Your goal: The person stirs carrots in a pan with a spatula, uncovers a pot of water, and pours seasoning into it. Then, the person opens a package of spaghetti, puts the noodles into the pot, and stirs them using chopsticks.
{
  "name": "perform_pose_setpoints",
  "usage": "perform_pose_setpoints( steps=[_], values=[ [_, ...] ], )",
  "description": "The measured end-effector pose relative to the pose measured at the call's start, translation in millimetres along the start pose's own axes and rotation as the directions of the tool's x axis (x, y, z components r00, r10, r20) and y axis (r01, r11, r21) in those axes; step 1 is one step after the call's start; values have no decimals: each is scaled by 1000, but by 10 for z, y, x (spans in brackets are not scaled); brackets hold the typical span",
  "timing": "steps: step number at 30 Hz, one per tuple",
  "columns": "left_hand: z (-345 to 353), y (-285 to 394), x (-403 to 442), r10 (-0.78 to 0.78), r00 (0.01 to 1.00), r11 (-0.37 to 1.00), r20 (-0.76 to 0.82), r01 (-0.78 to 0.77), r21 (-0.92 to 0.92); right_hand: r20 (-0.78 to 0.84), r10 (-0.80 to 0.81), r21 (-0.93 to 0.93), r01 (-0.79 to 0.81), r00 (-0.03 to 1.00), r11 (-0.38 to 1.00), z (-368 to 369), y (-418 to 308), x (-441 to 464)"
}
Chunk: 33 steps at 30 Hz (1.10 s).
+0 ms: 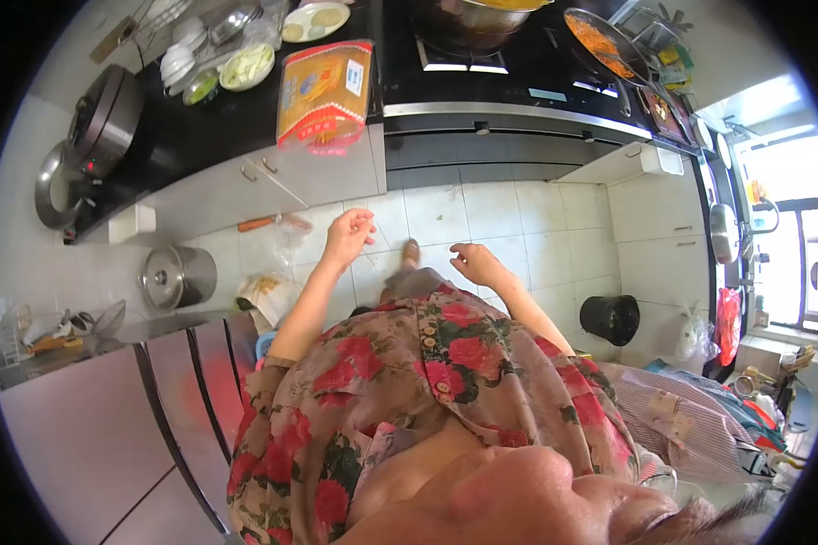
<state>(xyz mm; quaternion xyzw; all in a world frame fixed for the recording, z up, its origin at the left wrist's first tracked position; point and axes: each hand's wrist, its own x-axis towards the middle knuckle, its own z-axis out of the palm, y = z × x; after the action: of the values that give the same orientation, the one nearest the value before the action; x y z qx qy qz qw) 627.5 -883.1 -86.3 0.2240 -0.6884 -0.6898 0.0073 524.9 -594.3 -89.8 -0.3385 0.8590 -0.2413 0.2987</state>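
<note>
My left hand (348, 238) hangs over the tiled floor in front of the counter, fingers loosely bent and a little apart, holding nothing. To its right, my right hand (480, 265) is also in the air and empty, with half-curled fingers apart. Nearest ahead of my left hand is an orange and red packet (323, 91), possibly dried noodles, lying at the counter's front edge. Beside the packet stand a bowl of pale sliced food (247, 67) and a small bowl of something green (202, 86). Neither hand touches any of them.
On the stove sit a large pot (468, 29) and a pan of orange shredded food (600, 44). A rice cooker (105, 120) stands at the left. On the floor are a lidded steel pot (180, 277) and a black bin (610, 320).
</note>
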Motion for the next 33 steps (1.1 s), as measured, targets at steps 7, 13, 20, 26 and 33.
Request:
perform_pose_setpoints(
  steps=[7, 13, 20, 26, 33],
  values=[
    [438, 537, -190, -102, 991, 991, 90, 93, 92, -194, -166, 51, 179, 967, 982, -444, -155, -104],
    [1234, 888, 120, -131, 972, 991, 196, 125, 43, -159, -92, 173, 119, 983, 978, -1072, 61, -528],
    [2425, 1215, 615, -127, 889, 991, 441, 132, 19, -245, -4, 281, 75, 969, 957, -1539, 743, -777],
    [3248, 1498, 860, -98, 811, 995, 576, 90, 42, -376, 83, 309, 41, 923, 950, -2031, 1154, -1035],
    [3901, 1633, 1322, -89, 762, 994, 642, 105, 13, -451, 247, 435, -31, 858, 900, -2408, 1602, -1151]
  ],
)
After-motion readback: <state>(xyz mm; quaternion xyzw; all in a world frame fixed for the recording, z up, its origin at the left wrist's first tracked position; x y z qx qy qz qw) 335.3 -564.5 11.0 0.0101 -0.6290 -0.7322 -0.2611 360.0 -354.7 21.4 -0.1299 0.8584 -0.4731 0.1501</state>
